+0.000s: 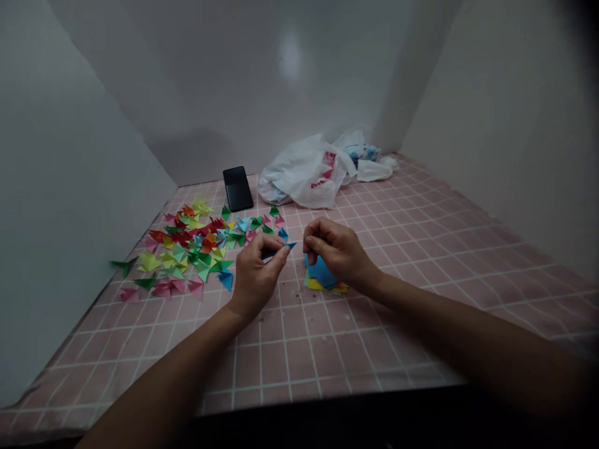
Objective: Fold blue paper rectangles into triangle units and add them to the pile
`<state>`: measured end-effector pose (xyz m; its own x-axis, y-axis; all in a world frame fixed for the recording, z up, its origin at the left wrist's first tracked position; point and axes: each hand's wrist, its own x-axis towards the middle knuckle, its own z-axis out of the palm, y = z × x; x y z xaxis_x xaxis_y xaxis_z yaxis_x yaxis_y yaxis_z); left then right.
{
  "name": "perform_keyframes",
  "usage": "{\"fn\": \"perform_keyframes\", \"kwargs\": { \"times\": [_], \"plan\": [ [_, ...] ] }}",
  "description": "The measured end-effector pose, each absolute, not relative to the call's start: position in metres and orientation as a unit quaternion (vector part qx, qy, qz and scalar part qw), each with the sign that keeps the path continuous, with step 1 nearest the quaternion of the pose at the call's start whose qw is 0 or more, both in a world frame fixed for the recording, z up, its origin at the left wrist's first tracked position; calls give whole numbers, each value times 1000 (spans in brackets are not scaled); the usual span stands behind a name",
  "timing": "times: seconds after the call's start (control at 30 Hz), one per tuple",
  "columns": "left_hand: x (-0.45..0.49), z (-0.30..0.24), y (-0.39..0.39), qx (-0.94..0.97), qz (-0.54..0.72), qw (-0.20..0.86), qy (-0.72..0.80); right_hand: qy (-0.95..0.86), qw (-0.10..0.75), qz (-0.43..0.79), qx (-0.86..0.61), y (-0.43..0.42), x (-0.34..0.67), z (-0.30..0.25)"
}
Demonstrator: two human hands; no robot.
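Between the thumb and fingers of my left hand is a small piece of folded blue paper, its pointed end sticking out to the right. My right hand is closed in a pinch just right of that tip, apart from it. Whether its fingertips hold anything is hidden. Below the right hand lies a small stack of coloured paper sheets, blue on top with yellow and green edges showing. Left of my left hand, many small folded paper pieces in several colours are spread in a loose heap.
A black phone lies behind the heap. At the back sits a crumpled white plastic bag with red print, beside another bag with blue patterning. Pale walls enclose the pink checked tablecloth at the back and sides.
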<state>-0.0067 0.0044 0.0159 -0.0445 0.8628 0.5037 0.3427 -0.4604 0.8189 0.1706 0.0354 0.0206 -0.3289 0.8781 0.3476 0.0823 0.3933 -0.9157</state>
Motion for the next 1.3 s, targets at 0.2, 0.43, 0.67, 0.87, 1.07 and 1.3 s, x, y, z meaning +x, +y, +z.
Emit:
{"fn": "perform_keyframes", "kwargs": {
  "times": [0.2, 0.43, 0.67, 0.87, 1.07, 1.3],
  "plan": [
    [-5, 16, 4, 635, 559, 275, 457, -692, 451, 458, -329, 36, 169, 17],
    [-3, 11, 6, 593, 560, 359, 454, -760, 420, 362, -338, 31, 170, 23],
    [-3, 9, 8, 535, 546, 460, 452, -723, 400, 439, -353, 35, 170, 18],
    [-4, 7, 11, 484, 539, 536, 434, -675, 384, 522, -353, 38, 169, 18],
    [-6, 8, 12, 463, 558, 545, 421, -619, 401, 579, -347, 39, 170, 19],
    [-5, 11, 12, 434, 513, 592, 445, -643, 401, 551, -349, 40, 170, 18]
  ]
}}
